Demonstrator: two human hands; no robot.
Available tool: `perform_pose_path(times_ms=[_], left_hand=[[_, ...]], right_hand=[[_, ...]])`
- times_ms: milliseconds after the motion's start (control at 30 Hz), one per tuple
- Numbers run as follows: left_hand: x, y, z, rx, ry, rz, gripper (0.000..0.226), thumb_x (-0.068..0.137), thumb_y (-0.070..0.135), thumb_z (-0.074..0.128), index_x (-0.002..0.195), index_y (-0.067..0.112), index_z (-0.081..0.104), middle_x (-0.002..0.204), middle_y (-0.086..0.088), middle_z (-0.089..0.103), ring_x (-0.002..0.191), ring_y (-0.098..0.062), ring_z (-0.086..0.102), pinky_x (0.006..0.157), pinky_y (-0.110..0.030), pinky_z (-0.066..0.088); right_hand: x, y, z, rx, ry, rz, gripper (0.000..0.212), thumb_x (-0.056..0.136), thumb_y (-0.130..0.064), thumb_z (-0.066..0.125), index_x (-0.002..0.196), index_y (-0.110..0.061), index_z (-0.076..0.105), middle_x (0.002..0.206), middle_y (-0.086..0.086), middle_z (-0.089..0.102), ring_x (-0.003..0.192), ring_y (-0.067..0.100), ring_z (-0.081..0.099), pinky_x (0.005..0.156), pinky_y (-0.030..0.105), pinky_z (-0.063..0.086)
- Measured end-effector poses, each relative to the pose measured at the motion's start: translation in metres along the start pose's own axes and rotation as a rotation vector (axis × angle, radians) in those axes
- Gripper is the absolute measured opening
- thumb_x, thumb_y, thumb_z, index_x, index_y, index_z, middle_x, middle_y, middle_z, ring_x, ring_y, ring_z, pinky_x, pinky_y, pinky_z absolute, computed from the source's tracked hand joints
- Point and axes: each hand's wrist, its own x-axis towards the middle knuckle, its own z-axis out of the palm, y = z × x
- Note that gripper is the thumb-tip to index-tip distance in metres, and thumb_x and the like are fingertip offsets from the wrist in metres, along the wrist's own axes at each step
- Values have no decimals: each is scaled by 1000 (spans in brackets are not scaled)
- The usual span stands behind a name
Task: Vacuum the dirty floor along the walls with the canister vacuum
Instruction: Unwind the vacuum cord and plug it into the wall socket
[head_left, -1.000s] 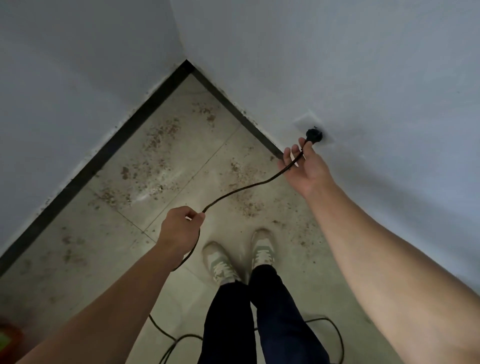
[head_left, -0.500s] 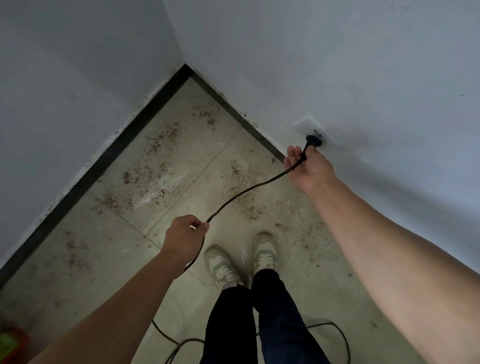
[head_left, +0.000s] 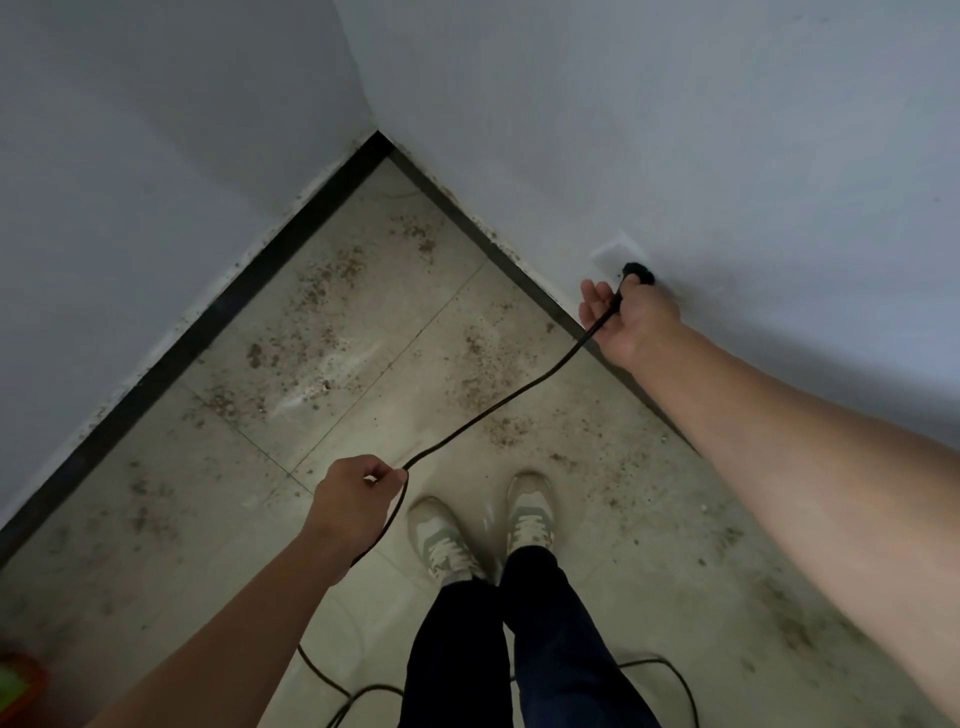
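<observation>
Bare room corner: dirty tiled floor (head_left: 363, 332), white walls (head_left: 675, 130)

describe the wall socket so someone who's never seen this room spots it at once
From the room corner, follow the right-hand wall toward the person, just above the black skirting. The socket is a small pale square plate there. It is the only fitting on either wall, and the right hand holds a black plug at it.

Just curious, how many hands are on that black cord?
2. The left hand pinches the cord mid-span; the right hand grips it by the plug at the socket.
</observation>
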Motion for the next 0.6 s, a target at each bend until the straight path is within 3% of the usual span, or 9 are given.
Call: perform_pose_path(times_ms=[133, 233, 300, 367, 433, 500, 600], left_hand=[[-12, -16, -9, -31, -42, -9, 25, 91, 26, 65, 74, 8, 63, 45, -1, 45, 38, -14, 36, 44, -22, 29], [-27, -35, -16, -10, -66, -13, 24, 90, 28, 65, 76, 9, 65, 45, 0, 51, 39, -14, 45, 44, -21, 35], [-42, -49, -20, -9, -73, 10, 21, 89, 26, 67, 76, 10, 65, 45, 0, 53, 40, -13, 48, 41, -18, 35], [-58, -61, -26, -8, -87, 34, 16, 86, 23, 71, 77, 11, 66, 48, 0, 54, 41, -11, 49, 41, -17, 36], [-76, -75, -32, 3, -110, 37, 14, 80, 19, 77, 78, 11, 66, 56, -1, 55, 48, -13, 50, 48, -22, 41], [-96, -90, -37, 48, -119, 37, 15, 77, 16, 79, 78, 15, 64, 65, 0, 57, 57, -12, 51, 57, -22, 42], [-127, -111, -43, 98, -95, 45, 17, 75, 17, 78, 76, 23, 63, 67, 6, 57, 59, -5, 49, 54, -15, 37]], right_hand=[[4, -3, 0, -74, 20, -29, 28, 106, -29, 44, 124, -9, 51, 81, 2, 63, 57, 13, 69, 54, 27, 54], [1, -1, -5, -406, 90, -150, 30, 104, -32, 47, 122, -8, 48, 91, 9, 67, 65, 18, 67, 63, 30, 54], [-8, 6, -17, -859, 210, -377, 39, 100, -29, 53, 130, -4, 48, 120, 17, 64, 92, 26, 65, 74, 35, 51], [-32, 28, -30, -1229, 173, -700, 46, 98, -17, 52, 142, -7, 42, 139, 15, 51, 123, 31, 51, 95, 38, 45], [-71, 68, -40, -1540, -88, -918, 54, 94, 0, 47, 146, -14, 43, 146, 12, 43, 136, 30, 37, 108, 40, 37], [-108, 113, -50, -1895, -468, -892, 69, 88, 11, 44, 150, -19, 38, 155, 10, 33, 145, 28, 24, 117, 39, 28], [-147, 164, -63, -2291, -889, -771, 79, 88, 6, 49, 156, -26, 24, 165, 4, 12, 152, 25, 8, 121, 40, 21]])
